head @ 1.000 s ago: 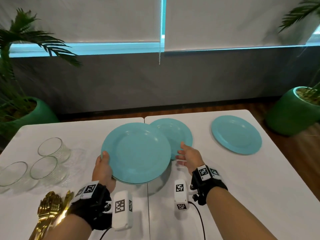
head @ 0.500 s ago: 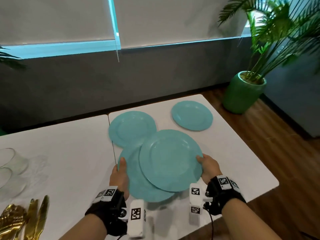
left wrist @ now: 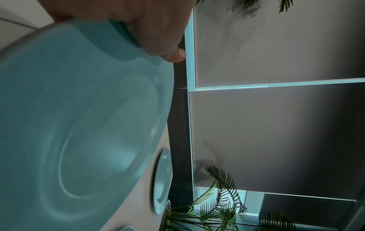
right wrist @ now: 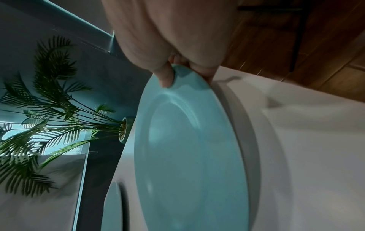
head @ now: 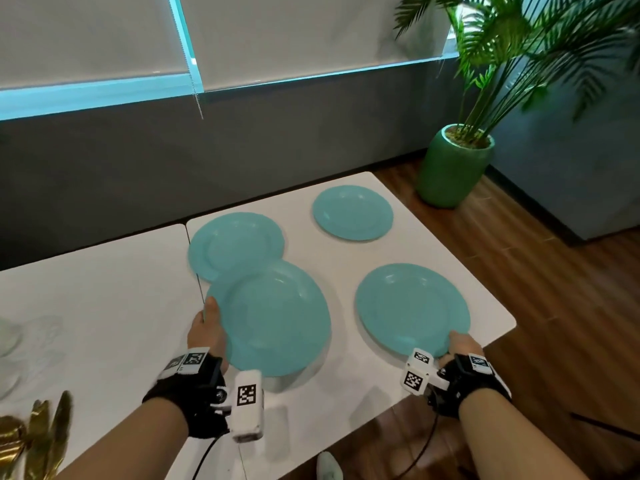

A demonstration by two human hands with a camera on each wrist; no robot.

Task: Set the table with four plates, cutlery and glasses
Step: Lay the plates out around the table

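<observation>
holding one turquoise plate each, the two hands are well apart over the white table [head: 104,306]. the left hand [head: 207,329] grips the left rim of the plate in the left hand [head: 273,320], with the thumb on top of the rim; this plate is lifted above the table, throws a shadow below it, and its far edge covers a part of the far left plate [head: 235,244] in the head view. the right hand [head: 462,344] pinches the near rim of the plate in the right hand [head: 412,308], thumb on the upper side and the other fingers under it, as the right wrist view shows. this plate is near the right front corner of the table, very low; its near rim is a little raised with a shadow under it, and i cannot tell if the far rim touches the table. the far right plate [head: 352,213] lies flat near the far right corner, apart from the others. at the left edge, some gold cutlery [head: 31,434] lies on the table, and behind it blurred clear glasses [head: 7,337] are partly seen. a palm in a green pot [head: 453,168] stands on the wooden floor [head: 561,306] past the table.
</observation>
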